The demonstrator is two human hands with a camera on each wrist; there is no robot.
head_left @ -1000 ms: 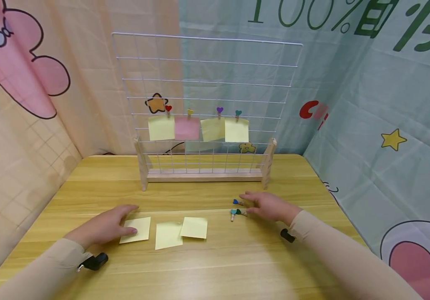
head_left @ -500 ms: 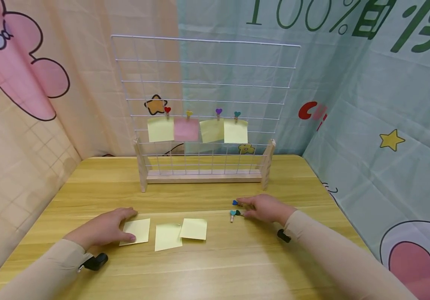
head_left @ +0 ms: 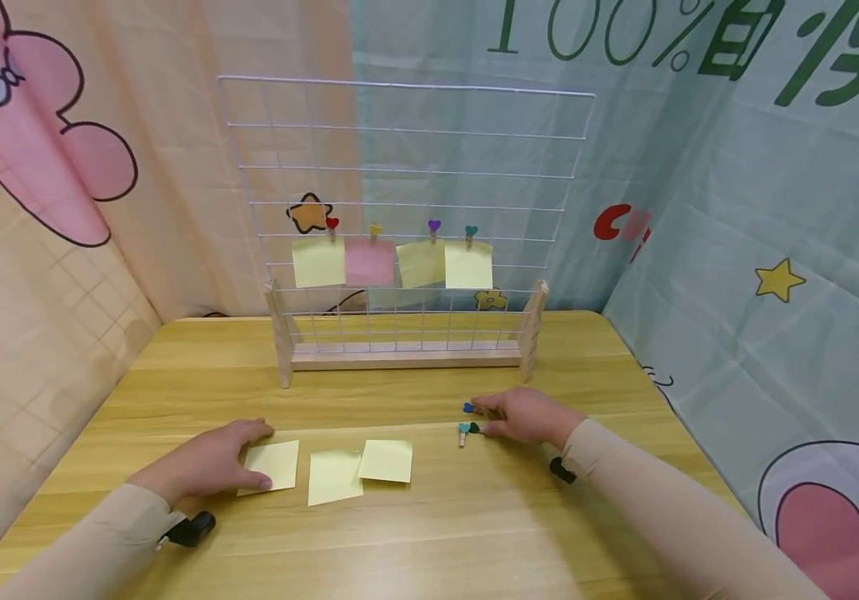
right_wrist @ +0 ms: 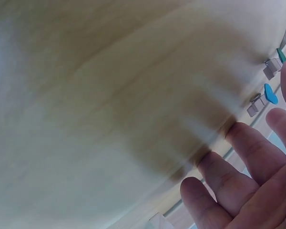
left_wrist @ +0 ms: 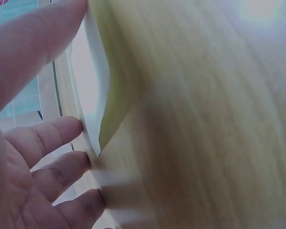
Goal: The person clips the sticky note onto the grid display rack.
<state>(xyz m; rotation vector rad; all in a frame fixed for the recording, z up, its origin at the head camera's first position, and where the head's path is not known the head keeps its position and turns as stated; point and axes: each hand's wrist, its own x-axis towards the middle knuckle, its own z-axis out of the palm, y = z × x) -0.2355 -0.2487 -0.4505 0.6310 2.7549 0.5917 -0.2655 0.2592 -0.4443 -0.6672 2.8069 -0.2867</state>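
Observation:
My left hand [head_left: 207,458] lies at the left yellow sticky note [head_left: 277,465], its thumb on the note's near left part and its fingers reaching past the far edge. In the left wrist view, the note [left_wrist: 88,76] has a lifted, curling edge beside the thumb. My right hand [head_left: 528,415] rests by several small heart-topped clips. Its index finger is right at the blue clip [head_left: 468,407], its thumb beside the dark green clip [head_left: 474,428]. A light blue clip [head_left: 463,429] lies just left of these. Fingers look loosely bent in the right wrist view, near the blue-hearted clip [right_wrist: 270,94].
Two more yellow notes, the left one [head_left: 333,482] and the right one [head_left: 387,461], overlap slightly mid-table. Behind stands a white wire grid [head_left: 407,173] on a wooden base [head_left: 407,360]. Clips hold several notes, one a pink note [head_left: 369,263], on it. Printed curtains enclose the table.
The right hand has moved slightly left, closer in on the clips, its index finger now at the blue one. The left hand stays at its note. The view has tipped up slightly.

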